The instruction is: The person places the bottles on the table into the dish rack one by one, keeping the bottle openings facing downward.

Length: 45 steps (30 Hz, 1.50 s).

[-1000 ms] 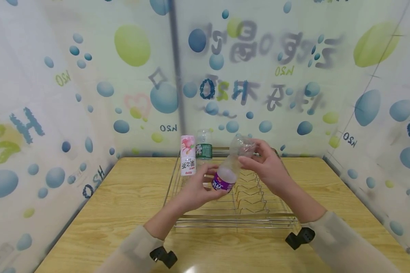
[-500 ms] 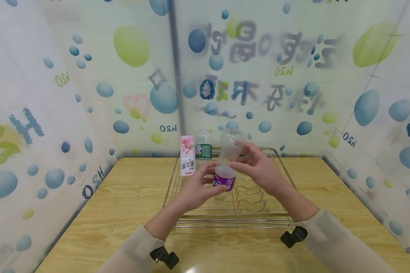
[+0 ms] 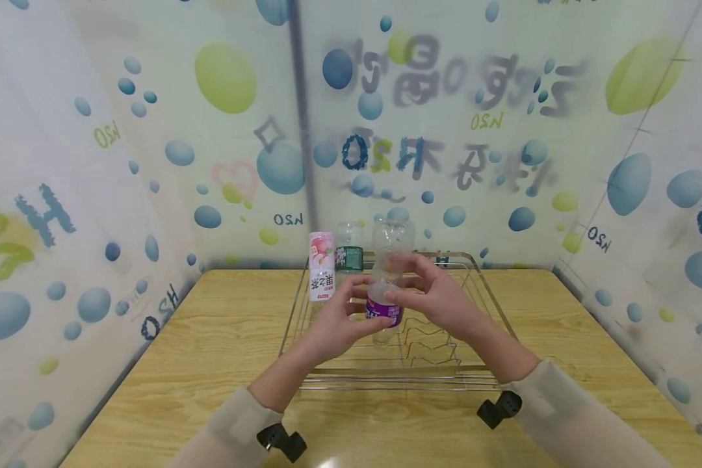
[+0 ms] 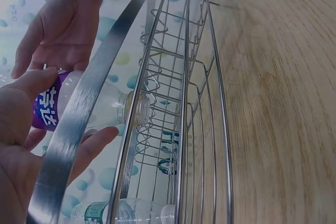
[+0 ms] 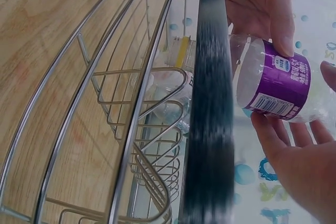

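A clear plastic bottle [image 3: 393, 235] with a purple label [image 5: 286, 80] stands neck down, its capless mouth among the wires of a metal dish rack [image 3: 409, 372]. My left hand [image 3: 335, 328] grips it at the label from the left, thumb across the front. My right hand [image 3: 447, 302] holds it from the right, slightly higher, with the thumb just above the label and the fingers behind. In the left wrist view, the bottle's neck [image 4: 123, 107] shows behind the rack bars.
Left of the held bottle, a pink-and-white fruit tea bottle [image 3: 322, 266] and a clear bottle with a green label [image 3: 350, 259] stand in the rack. The rack rests on a wooden table [image 3: 199, 364]. A patterned curtain [image 3: 444, 162] hangs behind.
The purple-labelled bottle has swung from leaning right to nearly upright, its base moving left. My right hand has moved left and slid down from the base toward the label. My left hand stays put.
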Each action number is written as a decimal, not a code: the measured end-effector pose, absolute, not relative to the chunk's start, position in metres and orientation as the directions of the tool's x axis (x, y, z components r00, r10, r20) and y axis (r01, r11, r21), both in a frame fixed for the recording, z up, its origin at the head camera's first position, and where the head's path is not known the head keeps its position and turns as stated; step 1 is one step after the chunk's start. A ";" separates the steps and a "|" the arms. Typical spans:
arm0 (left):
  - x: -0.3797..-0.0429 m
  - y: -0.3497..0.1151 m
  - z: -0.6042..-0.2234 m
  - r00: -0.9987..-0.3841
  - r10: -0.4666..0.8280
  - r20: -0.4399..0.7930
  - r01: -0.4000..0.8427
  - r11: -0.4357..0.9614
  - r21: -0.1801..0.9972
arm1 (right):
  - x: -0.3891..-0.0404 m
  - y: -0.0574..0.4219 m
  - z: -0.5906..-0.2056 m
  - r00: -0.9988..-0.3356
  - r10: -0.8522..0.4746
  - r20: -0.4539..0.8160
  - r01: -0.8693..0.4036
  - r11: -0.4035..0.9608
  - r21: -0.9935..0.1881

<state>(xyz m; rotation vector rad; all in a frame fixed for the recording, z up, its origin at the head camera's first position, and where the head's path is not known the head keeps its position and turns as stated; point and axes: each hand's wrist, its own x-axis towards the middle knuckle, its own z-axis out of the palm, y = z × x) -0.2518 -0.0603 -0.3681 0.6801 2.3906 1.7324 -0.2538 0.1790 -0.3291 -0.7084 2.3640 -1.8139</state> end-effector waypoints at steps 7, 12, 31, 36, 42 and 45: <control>-0.251 -0.062 -0.368 -0.884 0.426 0.191 0.313 0.236 0.920 | -0.253 0.178 -0.330 -0.896 -0.388 0.216 -0.317 0.217 -0.923; -0.253 -0.070 -0.368 -0.868 0.445 0.221 0.339 0.205 0.918 | -0.253 0.178 -0.330 -0.896 -0.382 0.226 -0.326 0.222 -0.919; -0.257 -0.182 -0.384 -0.918 0.146 0.370 0.397 0.362 0.843 | -0.258 0.189 -0.334 -0.906 -0.358 0.225 -0.324 0.248 -0.913; -0.257 -0.197 -0.406 -0.937 0.158 0.310 0.348 0.400 0.848 | -0.258 0.189 -0.335 -0.910 -0.352 0.221 -0.321 0.256 -0.912; -0.258 -0.201 -0.429 -0.937 0.236 0.256 0.323 0.314 0.893 | -0.259 0.189 -0.336 -0.913 -0.350 0.210 -0.311 0.263 -0.913; -0.258 -0.198 -0.431 -0.928 0.282 0.243 0.320 0.267 0.909 | -0.259 0.189 -0.337 -0.914 -0.347 0.212 -0.311 0.262 -0.914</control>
